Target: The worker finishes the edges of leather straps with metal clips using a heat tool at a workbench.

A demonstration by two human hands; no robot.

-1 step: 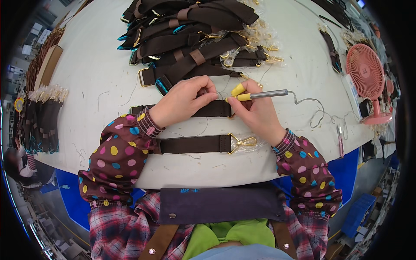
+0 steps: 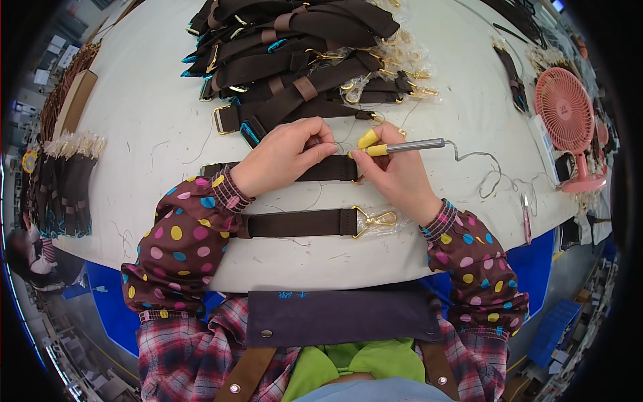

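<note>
On the table lies a dark brown strap (image 2: 325, 169), its right end between my two hands. My left hand (image 2: 284, 153) is over this strap, thumb and forefinger pinched on a fine dark thread (image 2: 343, 143). Between the fingers of my right hand (image 2: 398, 175) is a pen-shaped tool with a cord (image 2: 415, 145), grey and yellow, its tip close to the strap's end. Yellow covers wrap some of the right fingers. Nearer me lies a second dark strap (image 2: 301, 224), with a gold snap hook (image 2: 376, 219) partly in clear wrap at its right end.
A heap of similar straps (image 2: 288, 60) covers the far middle of the white table (image 2: 154, 100). At the right stand a pink fan (image 2: 564, 110) and small pink-handled snips (image 2: 526, 218). More straps (image 2: 67, 187) hang at the left edge, near a cardboard box (image 2: 75, 102).
</note>
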